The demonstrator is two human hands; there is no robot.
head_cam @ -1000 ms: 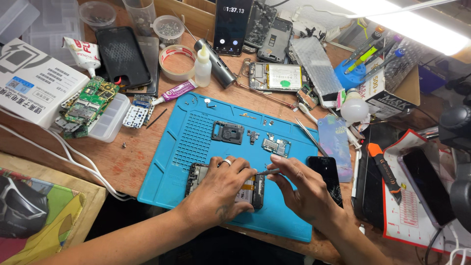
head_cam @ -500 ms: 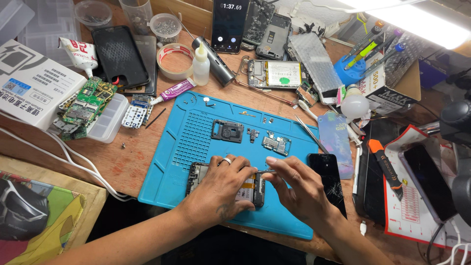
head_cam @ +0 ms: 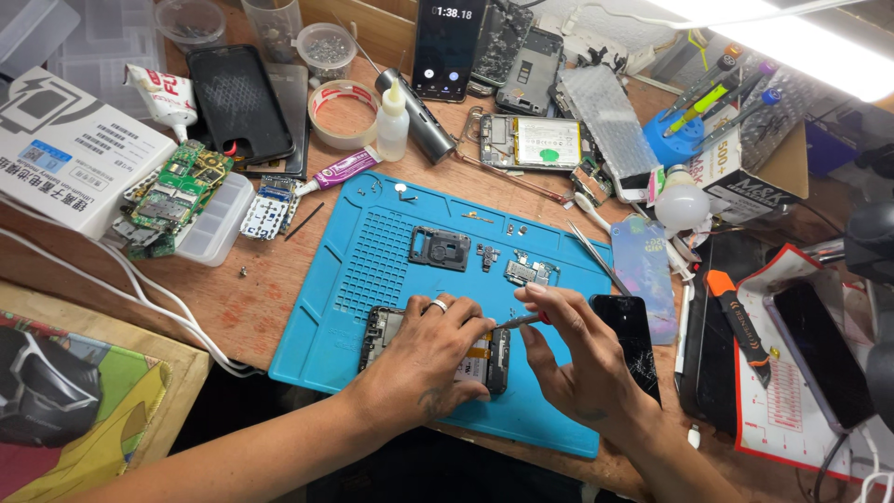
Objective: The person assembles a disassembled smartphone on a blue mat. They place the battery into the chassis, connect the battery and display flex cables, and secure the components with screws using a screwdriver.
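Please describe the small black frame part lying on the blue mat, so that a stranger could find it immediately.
Find the blue mat in the desk's middle. Above the left hand, beside the mat's grid of small holes, lies the black frame part. It is rectangular and dark; the neighbouring pieces to its right are smaller.
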